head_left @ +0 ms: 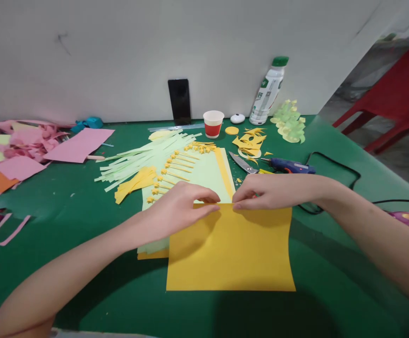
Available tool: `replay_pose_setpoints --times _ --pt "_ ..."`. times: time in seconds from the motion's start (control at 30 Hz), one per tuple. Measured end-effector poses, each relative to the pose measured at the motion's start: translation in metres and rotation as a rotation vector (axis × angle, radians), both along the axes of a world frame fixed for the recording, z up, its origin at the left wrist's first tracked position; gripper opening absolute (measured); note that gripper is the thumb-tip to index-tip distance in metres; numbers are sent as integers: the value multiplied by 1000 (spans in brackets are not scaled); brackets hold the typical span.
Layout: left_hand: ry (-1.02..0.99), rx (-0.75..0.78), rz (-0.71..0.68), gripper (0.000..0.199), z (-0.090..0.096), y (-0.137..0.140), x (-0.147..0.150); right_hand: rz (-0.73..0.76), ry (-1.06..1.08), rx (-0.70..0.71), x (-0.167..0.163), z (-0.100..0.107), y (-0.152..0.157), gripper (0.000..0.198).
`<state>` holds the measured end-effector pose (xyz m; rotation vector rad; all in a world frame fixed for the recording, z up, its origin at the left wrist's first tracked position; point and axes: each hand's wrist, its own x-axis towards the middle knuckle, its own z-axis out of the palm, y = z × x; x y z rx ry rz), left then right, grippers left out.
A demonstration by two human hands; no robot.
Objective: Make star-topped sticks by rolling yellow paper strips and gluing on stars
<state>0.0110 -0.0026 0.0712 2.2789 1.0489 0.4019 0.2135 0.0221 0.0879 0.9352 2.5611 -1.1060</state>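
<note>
A sheet of yellow paper [230,253] is held by its far edge, its near edge lying low over the green table. My left hand [186,204] pinches that far edge between thumb and fingers. Close beside it, my right hand [260,191] pinches the same edge. Behind the sheet lies a stack of pale green paper [206,171], partly hidden by my left hand and the yellow sheet. On the stack sits a row of thin yellow rolled stems [178,165] with small knobbed ends. Yellow paper strips [135,183] and pale green strips [137,157] lie to the left.
Scissors [242,163] and a blue glue gun [290,165] with a black cord lie behind my right hand. A red-and-white paper cup [213,124], a black phone [179,102] and a bottle [269,91] stand near the wall. Pink paper [81,145] covers the left side.
</note>
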Motion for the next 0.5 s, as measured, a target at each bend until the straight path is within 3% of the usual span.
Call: replay_pose_setpoints --times 0.2,0.33,0.5 --pt "-106 -70 36 17 -12 1 9 -50 -1 103 -8 -4 -7 30" --pt "-70 -129 50 16 -12 2 10 -92 -3 217 -15 -8 -14 30" --pt "6 -211 108 15 -11 6 -2 -43 34 276 -2 -8 -18 32"
